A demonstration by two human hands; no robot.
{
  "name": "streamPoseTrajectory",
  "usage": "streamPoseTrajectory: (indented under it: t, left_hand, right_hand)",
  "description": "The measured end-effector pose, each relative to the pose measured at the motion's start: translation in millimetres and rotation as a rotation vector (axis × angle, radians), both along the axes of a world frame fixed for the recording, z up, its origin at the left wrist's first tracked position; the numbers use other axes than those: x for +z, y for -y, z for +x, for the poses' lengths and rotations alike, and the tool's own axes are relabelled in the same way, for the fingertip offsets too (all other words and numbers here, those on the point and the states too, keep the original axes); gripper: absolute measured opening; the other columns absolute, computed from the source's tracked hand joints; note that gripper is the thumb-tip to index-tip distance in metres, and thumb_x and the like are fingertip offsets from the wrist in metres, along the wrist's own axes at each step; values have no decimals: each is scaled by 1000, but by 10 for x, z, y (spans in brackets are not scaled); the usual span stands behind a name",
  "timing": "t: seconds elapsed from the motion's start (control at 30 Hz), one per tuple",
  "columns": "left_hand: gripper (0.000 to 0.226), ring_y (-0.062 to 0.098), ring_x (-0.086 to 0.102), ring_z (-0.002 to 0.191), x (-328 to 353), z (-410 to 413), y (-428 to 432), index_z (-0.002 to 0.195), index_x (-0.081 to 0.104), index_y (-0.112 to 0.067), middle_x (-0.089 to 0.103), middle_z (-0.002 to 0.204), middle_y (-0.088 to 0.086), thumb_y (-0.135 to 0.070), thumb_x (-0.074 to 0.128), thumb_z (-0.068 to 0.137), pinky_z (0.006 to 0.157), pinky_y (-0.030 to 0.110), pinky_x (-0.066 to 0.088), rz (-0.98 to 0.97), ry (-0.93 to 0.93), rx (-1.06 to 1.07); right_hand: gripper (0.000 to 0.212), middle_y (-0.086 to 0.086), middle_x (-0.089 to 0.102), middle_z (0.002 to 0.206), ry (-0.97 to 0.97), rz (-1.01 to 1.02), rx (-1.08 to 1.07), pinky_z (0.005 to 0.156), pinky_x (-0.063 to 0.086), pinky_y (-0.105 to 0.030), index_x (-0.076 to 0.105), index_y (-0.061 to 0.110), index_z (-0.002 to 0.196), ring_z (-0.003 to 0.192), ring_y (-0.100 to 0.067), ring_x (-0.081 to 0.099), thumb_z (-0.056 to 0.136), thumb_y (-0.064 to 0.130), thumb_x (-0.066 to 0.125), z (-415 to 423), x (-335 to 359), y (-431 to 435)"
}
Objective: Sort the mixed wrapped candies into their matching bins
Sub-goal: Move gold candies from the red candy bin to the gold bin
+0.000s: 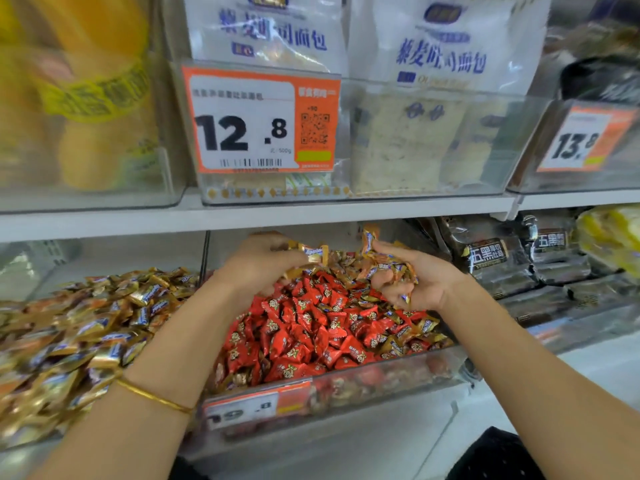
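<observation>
A head-worn view looks down at 2 bare hands working over a clear plastic middle bin (381, 377) on a shop shelf. The bin is heaped with red candies (304, 327), and stray gold candies (417, 332) lie mixed among them, mostly along the right side and the back. The left hand (263, 263), with a thin gold bracelet (152, 396) on its wrist, hovers above the back of the red heap, its fingers curled and pinching a gold candy (313, 255) by the wrapper. The right hand (420, 285) is turned palm up just beside it, above the bin's right rear corner, fingers cupped loosely around a handful of gold candies (388, 268). The left bin (138, 254), next to the middle one, holds a pile of matching gold wrappers (86, 327), blurred toward the edge of the view. An orange and white price label (249, 407) on the middle bin's front is partly hidden by the left forearm. Right of the bins sit dark bread packets (502, 261). On the shelf above, a clear tray holds white bread bags (440, 53) with blue print, behind a price tag reading 12.8 (259, 119); another tag reading 13.8 (585, 140) stands further right.
</observation>
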State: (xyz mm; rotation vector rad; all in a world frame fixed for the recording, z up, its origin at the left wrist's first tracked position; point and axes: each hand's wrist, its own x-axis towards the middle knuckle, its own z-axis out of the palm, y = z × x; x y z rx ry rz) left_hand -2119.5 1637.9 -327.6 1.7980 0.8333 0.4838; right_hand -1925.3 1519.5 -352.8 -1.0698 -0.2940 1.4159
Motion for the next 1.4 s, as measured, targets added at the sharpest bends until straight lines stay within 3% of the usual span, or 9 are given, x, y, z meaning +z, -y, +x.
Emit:
streamPoseTrajectory:
  t: [0.27,0.43,0.53,0.63,0.7,0.77,0.87,0.97,1.4]
  left_hand:
    - [6,3,43,34,227,-1018,-29,86,58,-15,49,68,1,-18,63,87,31,12,19,-127,14,61]
    - [28,7,52,42,163,-1711,-351,112,57,-2,59,93,9,-11,64,86,33,15,29,-225,14,240]
    - [27,6,49,35,106,-1923,-504,114,54,0,58,77,10,-10,59,90,35,14,35,-310,121,316]
    - [37,12,60,56,42,-2045,-683,124,49,-5,67,82,7,-31,46,98,58,26,50,-484,350,381]
    - [47,13,58,58,-19,-2128,-777,132,43,-9,62,88,6,-41,33,100,61,28,47,-564,475,370]
    - [51,14,55,56,-73,-2197,-836,136,41,-14,58,109,9,-45,27,99,56,26,42,-533,507,368]
    - [56,28,47,123,-166,-2267,-955,141,39,-25,29,151,14,-53,20,97,106,44,33,-427,462,356]
    - [55,24,18,143,-157,-2269,-912,141,40,-21,28,152,11,-47,14,99,118,44,4,-307,442,346]
    - [20,10,62,105,-2,-839,128,95,66,-20,66,109,3,-5,53,93,90,24,52,37,321,-148]
  right_hand:
    - [17,-3,59,72,268,19,234,29,21,-10,58,20,85,40,-9,45,70,17,65,-1111,348,-288]
    - [11,-4,60,75,558,-13,365,29,22,-10,55,18,84,40,-9,48,84,15,67,-1901,442,-854]
    - [12,-4,59,89,679,-60,344,29,26,-12,56,19,87,39,-8,51,85,18,68,-2324,437,-1235]
    - [35,-7,53,115,790,-98,297,60,53,-26,57,16,116,87,-19,61,87,34,66,-2566,426,-1463]
    - [56,-9,46,137,719,-130,289,87,51,-39,48,13,132,120,-28,50,87,43,61,-2594,409,-1543]
    - [46,-8,40,144,620,-96,293,87,46,-42,48,15,128,128,-30,43,92,43,53,-2575,408,-1545]
    - [51,-3,26,154,599,-46,278,102,35,-51,31,18,144,140,-31,25,98,39,40,-2456,376,-1562]
    - [51,-3,25,155,620,-16,259,107,33,-54,25,16,147,139,-31,28,100,30,39,-2363,377,-1485]
    - [19,-21,64,109,749,60,-7,74,59,-35,59,4,108,89,-28,70,96,-1,44,-973,419,107]
